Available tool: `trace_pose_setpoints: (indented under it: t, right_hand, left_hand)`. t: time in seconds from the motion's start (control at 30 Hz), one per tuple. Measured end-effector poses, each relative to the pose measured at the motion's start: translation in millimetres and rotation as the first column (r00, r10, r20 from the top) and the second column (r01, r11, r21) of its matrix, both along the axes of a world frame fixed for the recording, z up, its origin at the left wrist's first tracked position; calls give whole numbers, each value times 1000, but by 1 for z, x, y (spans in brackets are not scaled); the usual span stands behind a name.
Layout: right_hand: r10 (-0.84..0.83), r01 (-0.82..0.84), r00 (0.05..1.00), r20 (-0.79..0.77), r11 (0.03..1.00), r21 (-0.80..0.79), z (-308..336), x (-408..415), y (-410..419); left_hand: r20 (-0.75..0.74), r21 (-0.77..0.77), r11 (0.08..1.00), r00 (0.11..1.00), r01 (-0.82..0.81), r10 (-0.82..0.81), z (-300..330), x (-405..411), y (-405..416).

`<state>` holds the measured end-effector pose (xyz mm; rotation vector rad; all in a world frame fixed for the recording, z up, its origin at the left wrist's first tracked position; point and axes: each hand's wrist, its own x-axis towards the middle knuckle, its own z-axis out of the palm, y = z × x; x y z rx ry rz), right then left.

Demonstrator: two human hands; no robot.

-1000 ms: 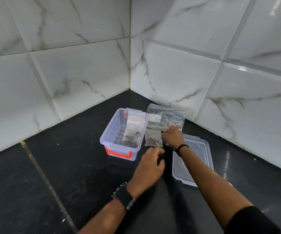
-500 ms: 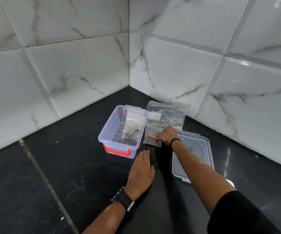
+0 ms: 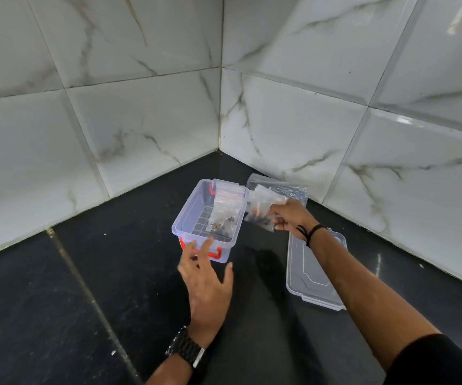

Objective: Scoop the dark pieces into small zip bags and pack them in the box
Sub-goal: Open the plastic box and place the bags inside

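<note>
I think I am on the packing step now. My right hand (image 3: 286,218) pinches a small zip bag (image 3: 260,211) with dark pieces inside, and lifts it up off the black counter (image 3: 85,287). The bag hangs at about 9 o'clock from that hand, just beside the right wall of the clear box (image 3: 185,218), but not over it yet.

One packed bag (image 3: 224,215) already leans inside the box, against the right wall. So one is done, and this looks like the second.

My left hand (image 3: 206,284) holds nothing. Its fingers are straight and spread, with the tips near the orange latch (image 3: 215,254) on the near side of the box, at about 12 o'clock from the palm. I cannot tell if they touch it.

Next I should carry the bag toward 9 o'clock, over the rim, and let it drop beside the other bag. My left hand may need to keep the box from sliding.

The lid (image 3: 311,276) lies flat at 3 o'clock from the box, well apart. A bigger plastic bag (image 3: 293,191) sits by the wall behind my right hand.
</note>
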<state>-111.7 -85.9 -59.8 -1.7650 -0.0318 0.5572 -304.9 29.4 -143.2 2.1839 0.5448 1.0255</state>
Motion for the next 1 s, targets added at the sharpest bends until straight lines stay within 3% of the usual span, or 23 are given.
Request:
trace_pose_setpoints:
  t: [0.13,0.3,0.43,0.6,0.7,0.8,1.0]
  right_hand:
    - [-64,55,996,55,987,150,19,-2,15]
    - [-119,111,971,209,993,51,30,-3,25]
    - [-237,256,864,445,966,18,39,2,31]
    - [-16,-53,955,296,973,224,48,1,44]
    - [190,-209,966,175,973,96,43,-3,55]
    - [374,-363,917,139,926,-101,34,-8,67]
    - [542,-473,834,101,798,-375,22,-5,89]
  left_hand:
    - [-106,-228,973,994,-35,11,4,13,26]
    - [-70,-380,921,990,86,-122,-6,23,45]
    - [-27,-388,916,992,103,-123,-10,26,41]
    - [38,-349,929,992,125,-119,-20,26,34]
    - [41,-338,932,992,129,-123,-20,27,34]
    - [27,-321,938,992,128,-125,-21,30,36]
    - [54,-348,922,986,169,-160,-25,32,42]
